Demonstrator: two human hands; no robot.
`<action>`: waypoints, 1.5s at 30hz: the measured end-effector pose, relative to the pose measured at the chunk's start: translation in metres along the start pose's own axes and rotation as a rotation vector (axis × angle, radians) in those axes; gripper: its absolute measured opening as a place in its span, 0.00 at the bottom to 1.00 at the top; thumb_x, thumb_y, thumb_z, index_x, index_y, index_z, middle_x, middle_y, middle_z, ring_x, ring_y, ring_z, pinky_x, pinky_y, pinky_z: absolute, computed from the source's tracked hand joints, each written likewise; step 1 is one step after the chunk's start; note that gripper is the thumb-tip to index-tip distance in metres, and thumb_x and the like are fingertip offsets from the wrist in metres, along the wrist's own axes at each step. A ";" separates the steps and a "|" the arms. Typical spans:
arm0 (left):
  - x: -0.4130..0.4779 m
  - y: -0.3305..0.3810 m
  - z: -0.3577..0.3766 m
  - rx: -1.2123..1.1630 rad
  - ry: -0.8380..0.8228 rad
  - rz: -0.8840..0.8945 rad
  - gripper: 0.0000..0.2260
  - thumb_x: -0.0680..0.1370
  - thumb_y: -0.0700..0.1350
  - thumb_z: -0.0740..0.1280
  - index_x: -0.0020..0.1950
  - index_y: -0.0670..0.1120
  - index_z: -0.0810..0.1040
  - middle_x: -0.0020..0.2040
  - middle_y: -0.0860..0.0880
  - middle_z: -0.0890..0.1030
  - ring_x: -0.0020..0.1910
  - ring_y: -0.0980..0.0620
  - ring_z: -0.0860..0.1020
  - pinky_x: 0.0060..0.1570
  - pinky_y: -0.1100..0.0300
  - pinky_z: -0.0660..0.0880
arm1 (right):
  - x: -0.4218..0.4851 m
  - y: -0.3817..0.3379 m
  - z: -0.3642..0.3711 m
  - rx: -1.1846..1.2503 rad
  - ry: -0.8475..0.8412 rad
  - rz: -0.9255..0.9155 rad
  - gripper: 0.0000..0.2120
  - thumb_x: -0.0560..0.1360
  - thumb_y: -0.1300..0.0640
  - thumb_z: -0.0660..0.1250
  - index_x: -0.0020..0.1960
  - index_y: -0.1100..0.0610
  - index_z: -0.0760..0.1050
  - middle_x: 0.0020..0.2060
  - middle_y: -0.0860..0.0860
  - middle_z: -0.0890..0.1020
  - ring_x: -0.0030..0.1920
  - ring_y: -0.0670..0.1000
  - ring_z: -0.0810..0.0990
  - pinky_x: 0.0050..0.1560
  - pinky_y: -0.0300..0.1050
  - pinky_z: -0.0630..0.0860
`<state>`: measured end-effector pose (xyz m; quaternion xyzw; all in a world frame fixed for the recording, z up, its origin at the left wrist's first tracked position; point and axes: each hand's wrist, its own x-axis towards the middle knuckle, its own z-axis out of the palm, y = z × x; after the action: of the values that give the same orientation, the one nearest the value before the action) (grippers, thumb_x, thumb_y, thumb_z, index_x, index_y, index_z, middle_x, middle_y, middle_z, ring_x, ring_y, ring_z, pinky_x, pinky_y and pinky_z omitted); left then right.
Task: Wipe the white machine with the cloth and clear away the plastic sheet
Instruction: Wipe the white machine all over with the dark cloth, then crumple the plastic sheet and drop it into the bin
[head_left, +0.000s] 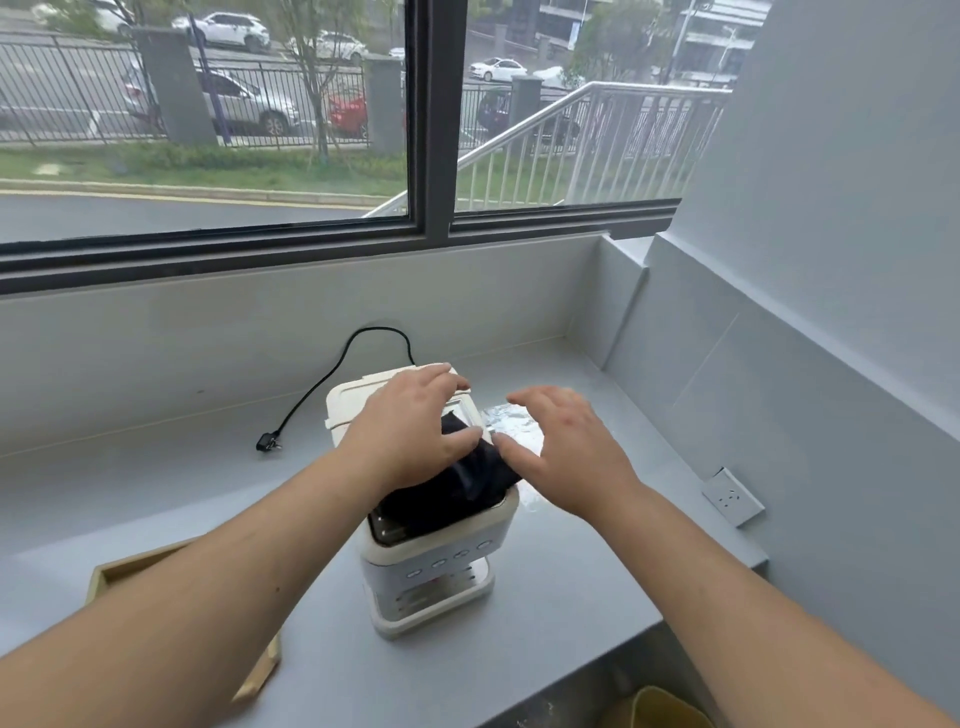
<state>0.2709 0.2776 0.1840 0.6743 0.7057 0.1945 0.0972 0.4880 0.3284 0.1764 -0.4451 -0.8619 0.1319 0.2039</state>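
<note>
Black cloth (457, 488) lying atop white machine (431, 509) on grey counter (571, 597). Left hand (410, 431) pressing cloth, fingers spread; right hand (561, 447) hovering open, empty. Plastic sheet (511, 423) lying just behind-right of machine. Wiping step likely underway; next calling for reaching the sheet.

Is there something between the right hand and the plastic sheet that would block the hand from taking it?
Nothing visible blocks it. The right hand hovers open just above the plastic sheet, which lies on the counter beside the white machine. The dark cloth lies on the machine's top, not on the sheet.
</note>
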 end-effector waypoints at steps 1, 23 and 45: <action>0.005 0.005 0.002 0.020 -0.019 0.008 0.29 0.76 0.65 0.68 0.75 0.58 0.72 0.80 0.54 0.68 0.79 0.51 0.64 0.76 0.52 0.61 | 0.001 0.008 -0.003 -0.011 -0.005 0.013 0.26 0.78 0.37 0.67 0.72 0.48 0.74 0.69 0.47 0.77 0.72 0.50 0.68 0.69 0.41 0.62; 0.140 0.132 0.126 0.198 -0.265 -0.024 0.35 0.77 0.67 0.65 0.81 0.56 0.64 0.85 0.50 0.59 0.82 0.47 0.59 0.79 0.47 0.59 | 0.045 0.218 -0.006 -0.126 -0.187 0.164 0.38 0.76 0.31 0.62 0.81 0.47 0.61 0.79 0.50 0.66 0.80 0.55 0.60 0.78 0.56 0.61; 0.165 0.113 0.303 0.151 -0.406 -0.315 0.31 0.78 0.60 0.66 0.79 0.54 0.66 0.83 0.50 0.61 0.77 0.46 0.67 0.68 0.50 0.71 | 0.051 0.335 0.121 -0.168 -0.406 0.261 0.35 0.78 0.36 0.64 0.79 0.52 0.62 0.76 0.54 0.69 0.76 0.59 0.66 0.72 0.55 0.68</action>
<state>0.4835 0.4859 -0.0236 0.5867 0.7806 -0.0152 0.2152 0.6437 0.5551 -0.0557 -0.5325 -0.8283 0.1717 -0.0299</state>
